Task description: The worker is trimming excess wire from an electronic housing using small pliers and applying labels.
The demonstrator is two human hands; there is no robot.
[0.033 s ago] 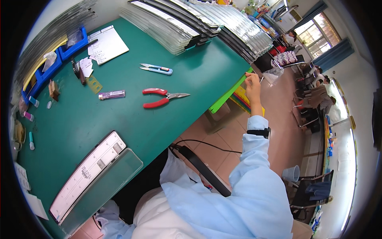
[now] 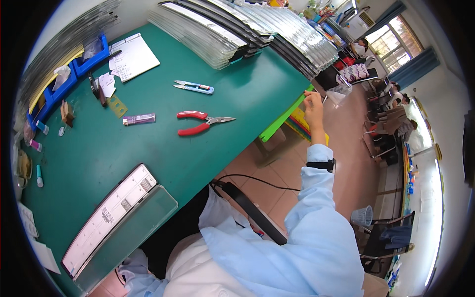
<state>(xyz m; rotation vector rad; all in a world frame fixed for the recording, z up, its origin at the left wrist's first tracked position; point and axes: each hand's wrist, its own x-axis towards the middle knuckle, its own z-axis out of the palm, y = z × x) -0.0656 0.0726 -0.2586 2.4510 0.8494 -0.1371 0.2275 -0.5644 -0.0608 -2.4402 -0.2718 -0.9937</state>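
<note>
My right hand (image 2: 314, 110) is stretched out past the table's right edge, its fingers curled in. The fingertips are right beside the upper end of a bright green sheet (image 2: 284, 119); whether they grip it is hidden. Beneath, yellow and multicoloured flat pieces (image 2: 298, 121) rest on a stool. My left hand is out of sight; only its light blue sleeve (image 2: 141, 277) shows at the lower left. On the green table (image 2: 208, 161) lie red-handled pliers (image 2: 200, 123), blue thread snips (image 2: 195, 87) and a purple lighter (image 2: 139, 119).
Tall stacks of clear plastic panels (image 2: 213, 37) line the table's back. A white printed panel (image 2: 109, 215) and a clear cover (image 2: 143, 222) lie near the front. Blue bins (image 2: 74, 74) and a notebook (image 2: 133, 57) are at the left. A black cable (image 2: 262, 180) hangs beside the chair.
</note>
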